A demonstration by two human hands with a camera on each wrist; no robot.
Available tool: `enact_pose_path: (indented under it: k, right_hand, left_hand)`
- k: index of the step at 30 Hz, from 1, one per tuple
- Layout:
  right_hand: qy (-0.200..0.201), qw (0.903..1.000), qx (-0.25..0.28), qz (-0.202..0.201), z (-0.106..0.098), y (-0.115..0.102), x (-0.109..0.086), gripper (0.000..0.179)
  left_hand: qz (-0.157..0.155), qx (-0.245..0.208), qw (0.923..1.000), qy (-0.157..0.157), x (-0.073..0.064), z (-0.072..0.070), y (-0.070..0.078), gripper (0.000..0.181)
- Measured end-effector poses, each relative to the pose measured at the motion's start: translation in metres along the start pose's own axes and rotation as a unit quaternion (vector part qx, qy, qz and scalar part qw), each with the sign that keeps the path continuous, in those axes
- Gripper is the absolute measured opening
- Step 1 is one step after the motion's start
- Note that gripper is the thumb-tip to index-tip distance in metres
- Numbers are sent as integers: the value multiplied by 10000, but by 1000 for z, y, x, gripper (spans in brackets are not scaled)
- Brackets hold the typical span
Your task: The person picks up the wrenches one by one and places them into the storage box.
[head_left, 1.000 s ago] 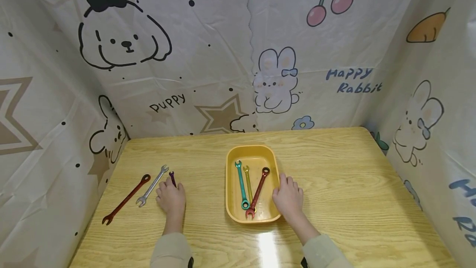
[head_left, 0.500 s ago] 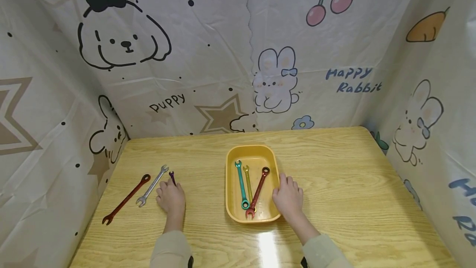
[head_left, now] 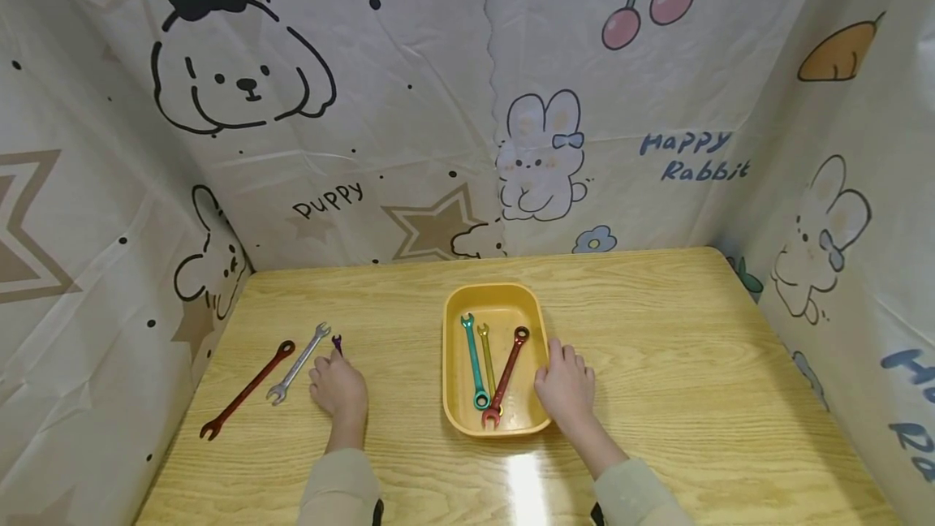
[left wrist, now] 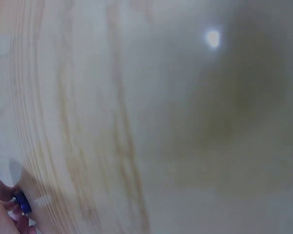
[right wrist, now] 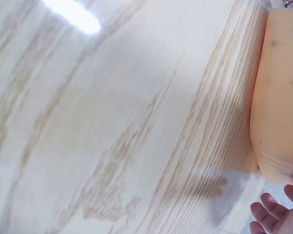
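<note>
My left hand (head_left: 339, 386) pinches a small purple wrench (head_left: 337, 342) at the left of the table. Only its open-ended head shows beyond the fingers in the head view; a dark blue-purple end (left wrist: 22, 202) peeks out between the fingers in the left wrist view. At the right rim of a yellow tray (head_left: 453, 420), my right hand (head_left: 568, 386) holds the side, fingers along the outer wall. Inside the tray lie a teal wrench (head_left: 475, 364), a yellow wrench (head_left: 487, 355) and a red wrench (head_left: 511, 368), the red one crossing the yellow one's lower end.
Left of my left hand, a silver wrench (head_left: 299, 364) and a longer dark red wrench (head_left: 248, 390) lie slanted on the wood-grain table (head_left: 657, 331). Patterned cloth (head_left: 409, 104) hangs behind the table and along both sides.
My left hand has shifted very slightly right and down, still at the purple wrench. The right hand, the tray and the other wrenches have stayed put.
</note>
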State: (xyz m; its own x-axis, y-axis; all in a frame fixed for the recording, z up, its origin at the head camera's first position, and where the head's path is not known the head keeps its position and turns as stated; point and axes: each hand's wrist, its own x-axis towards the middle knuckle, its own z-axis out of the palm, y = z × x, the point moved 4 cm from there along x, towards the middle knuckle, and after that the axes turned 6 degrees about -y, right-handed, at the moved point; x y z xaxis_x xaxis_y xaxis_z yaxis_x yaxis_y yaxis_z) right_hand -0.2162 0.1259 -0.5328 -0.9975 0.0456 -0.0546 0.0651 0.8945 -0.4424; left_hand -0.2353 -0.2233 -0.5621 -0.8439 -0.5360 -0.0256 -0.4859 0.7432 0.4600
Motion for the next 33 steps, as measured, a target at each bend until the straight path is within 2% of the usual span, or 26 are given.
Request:
enact_pose_path:
  k: [9, 21, 29, 33]
  right_hand:
    - [65, 10000, -24, 3, 0, 0, 0, 43]
    - [-5, 10000, -8, 40, -2, -2, -1, 45]
    - [34, 10000, -4, 19, -2, -2, -1, 43]
    - [92, 10000, -8, 11, -2, -2, -2, 43]
  left_hand:
    - [36, 46, 10000, -55, -1, 0, 1, 32]
    - [-162, 62, 9999, -4, 1, 0, 2, 34]
    - [-212, 271, 9988, -345, 1, -3, 2, 37]
    - [-206, 268, 9986, -401, 0, -4, 2, 38]
